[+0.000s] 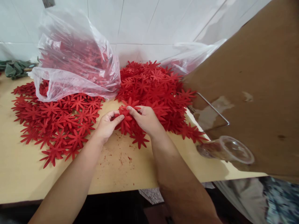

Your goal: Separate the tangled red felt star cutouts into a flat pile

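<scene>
Holds red flower cut-out (125, 120) between both hands, above middle of table (23, 174), just at front of right-hand heap (149, 90) of like pieces; pinches left side with left hand (107, 125), thumb on upper face; pinches right side with right hand (145, 119), thumb likewise on top; grip of each hand closed on petals, fingers partly hidden; cannot tell single layer from several. Note looser left-hand heap (60, 124) of red flowers, well left of both hands; above it, clear plastic bag (67, 83) bulging with more, handle loop draped over front; second clear bag (193, 53) behind right-hand heap, against tiled wall (144, 21). Note to right: large cardboard panel (254, 87), tilted; clear plastic cup (215, 150) lying on side, mouth toward panel. See small red scraps (125, 158) scattered on table between forearms; dark green bundle (16, 69) at far left.
</scene>
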Motion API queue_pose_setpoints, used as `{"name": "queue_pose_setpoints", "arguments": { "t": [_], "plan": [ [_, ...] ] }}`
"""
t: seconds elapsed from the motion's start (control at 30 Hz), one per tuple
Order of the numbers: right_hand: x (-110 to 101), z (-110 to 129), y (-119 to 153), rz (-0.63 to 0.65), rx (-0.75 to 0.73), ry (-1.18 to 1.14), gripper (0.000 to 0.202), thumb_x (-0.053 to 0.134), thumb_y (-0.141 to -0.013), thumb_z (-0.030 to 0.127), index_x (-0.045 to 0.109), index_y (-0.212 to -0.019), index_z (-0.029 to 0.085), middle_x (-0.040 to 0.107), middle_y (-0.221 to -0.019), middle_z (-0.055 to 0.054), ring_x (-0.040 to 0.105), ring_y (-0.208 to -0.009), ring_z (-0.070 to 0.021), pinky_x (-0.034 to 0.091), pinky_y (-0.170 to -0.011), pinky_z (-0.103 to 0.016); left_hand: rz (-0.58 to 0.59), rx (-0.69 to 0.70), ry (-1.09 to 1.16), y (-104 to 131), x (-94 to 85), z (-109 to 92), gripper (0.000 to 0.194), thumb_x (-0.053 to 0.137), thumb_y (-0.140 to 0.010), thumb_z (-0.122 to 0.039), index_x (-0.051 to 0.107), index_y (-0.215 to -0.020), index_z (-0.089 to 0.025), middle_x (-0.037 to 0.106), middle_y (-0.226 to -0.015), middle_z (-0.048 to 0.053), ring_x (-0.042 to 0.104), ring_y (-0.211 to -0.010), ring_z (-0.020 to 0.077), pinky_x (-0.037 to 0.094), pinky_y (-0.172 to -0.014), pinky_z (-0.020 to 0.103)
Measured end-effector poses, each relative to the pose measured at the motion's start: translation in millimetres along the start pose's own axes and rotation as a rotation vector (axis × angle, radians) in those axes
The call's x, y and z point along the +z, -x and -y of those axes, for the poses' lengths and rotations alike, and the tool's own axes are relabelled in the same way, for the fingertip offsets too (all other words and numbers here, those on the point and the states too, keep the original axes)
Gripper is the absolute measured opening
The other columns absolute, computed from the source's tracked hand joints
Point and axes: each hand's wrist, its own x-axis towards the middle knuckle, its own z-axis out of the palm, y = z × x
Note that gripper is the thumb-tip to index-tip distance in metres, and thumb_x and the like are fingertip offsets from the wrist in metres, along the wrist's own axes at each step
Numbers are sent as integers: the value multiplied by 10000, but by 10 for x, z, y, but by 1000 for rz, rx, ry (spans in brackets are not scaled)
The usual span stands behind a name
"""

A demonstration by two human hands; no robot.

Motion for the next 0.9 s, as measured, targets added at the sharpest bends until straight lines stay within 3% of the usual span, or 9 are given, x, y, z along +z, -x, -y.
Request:
{"name": "queue_pose_setpoints", "arguments": {
  "t": [0.1,0.2,0.27,0.4,0.57,0.63,0.73,0.9],
  "plan": [
    [15,9,3,30,4,32,497,532,-657,627,577,-605,135,513,-519,9,406,-474,-79,331,-466,-226,-36,-7,-17,-13,-14,6,199,710,-594,-233,609,-747,-156,620,-694,-33,546,-639,62,438,-735,237],
    [21,-8,5,43,-1,98,480,512,-685,608,508,-549,148,429,-482,31,352,-463,-67,284,-450,-222,-85,-8,-47,-11,-24,-12,331,700,-613,-192,620,-934,-189,638,-744,-29,572,-679,73,445,-765,251],
    [23,-25,8,77,-5,138,454,509,-711,573,481,-542,153,406,-490,35,342,-474,-65,273,-454,-220,-52,-49,-29,-6,-22,-29,384,699,-616,-179,609,-989,-193,655,-786,-17,592,-729,84,445,-793,258],
    [19,2,34,190,-28,131,415,490,-751,530,474,-572,157,408,-528,36,346,-494,-64,288,-465,-216,29,-90,25,0,-13,-51,255,712,-597,-178,626,-836,-152,662,-754,-8,601,-722,84,454,-782,243],
    [-31,91,61,261,-123,-10,268,534,-751,435,535,-762,166,531,-711,7,474,-625,-83,398,-587,-218,-50,-17,69,9,-36,-72,203,702,-618,-234,616,-783,-151,652,-695,-20,598,-649,76,472,-750,244],
    [-49,73,47,236,-123,-56,235,582,-721,386,538,-807,172,553,-752,2,495,-650,-85,412,-609,-222,-78,27,100,13,-42,-86,201,701,-616,-224,616,-783,-151,660,-713,-19,604,-657,77,474,-758,241],
    [-72,10,6,104,-87,-78,229,630,-683,373,529,-740,176,523,-643,28,455,-559,-73,389,-539,-217,-94,54,141,17,-38,-106,186,700,-607,-207,615,-762,-149,664,-709,-19,612,-661,83,479,-759,245],
    [-137,1,-32,-114,-66,-105,369,612,-682,505,486,-568,177,461,-482,39,397,-443,-66,344,-451,-221,-108,40,156,21,-40,-112,186,714,-581,-196,611,-730,-148,645,-668,-43,588,-607,53,470,-725,209]
  ]
}}
